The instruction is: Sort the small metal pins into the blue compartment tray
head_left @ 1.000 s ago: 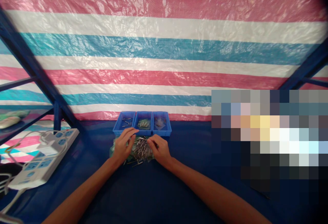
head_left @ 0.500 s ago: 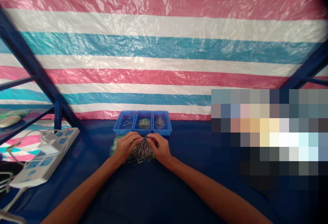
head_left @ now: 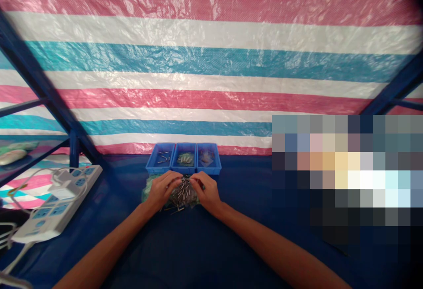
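Near the blue trays [head_left: 185, 170], I see left hand [head_left: 161, 189] and right hand [head_left: 206, 190] pinching one thin rod [head_left: 185, 179], probably for steadiness.

A slim silvery rod [head_left: 185, 178] spans roughly level between opposing fingertips [head_left: 194, 182]; a jumbled metal pin heap [head_left: 183, 193] lies below them.

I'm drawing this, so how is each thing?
Left grip: closed on thin piece
Right grip: closed on it too
Loose metal pieces: heaped
Green bag: crumpled
Left tray: open, few rods inside
Middle tray: open, holding things
Right tray: open, clear bag inside
Power strip: sockets facing up
Striped sheet: creased
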A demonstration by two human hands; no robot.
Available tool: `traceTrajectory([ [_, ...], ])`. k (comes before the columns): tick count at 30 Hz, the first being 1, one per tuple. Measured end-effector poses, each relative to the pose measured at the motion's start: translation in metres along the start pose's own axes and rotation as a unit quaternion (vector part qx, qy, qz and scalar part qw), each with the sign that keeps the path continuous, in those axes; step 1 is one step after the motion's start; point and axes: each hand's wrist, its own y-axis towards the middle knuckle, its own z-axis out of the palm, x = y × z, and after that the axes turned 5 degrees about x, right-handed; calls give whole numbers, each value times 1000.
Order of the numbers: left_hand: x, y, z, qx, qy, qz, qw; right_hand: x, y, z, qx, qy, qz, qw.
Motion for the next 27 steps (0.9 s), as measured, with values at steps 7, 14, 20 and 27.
traceTrajectory([
  [7,1,0,4,2,3,11,1000,1,0,-1,-1,5,-2,1000],
  [14,0,2,2,-1,5,19,1000,-2,-1,1,-11,4,10,1000],
  [20,-1,1,2,-6,6,21,1000,-3,0,2,-6,8,10,1000],
  [27,-1,0,3,-19,-1,21,1000,0,1,0,5,1,1,1000],
])
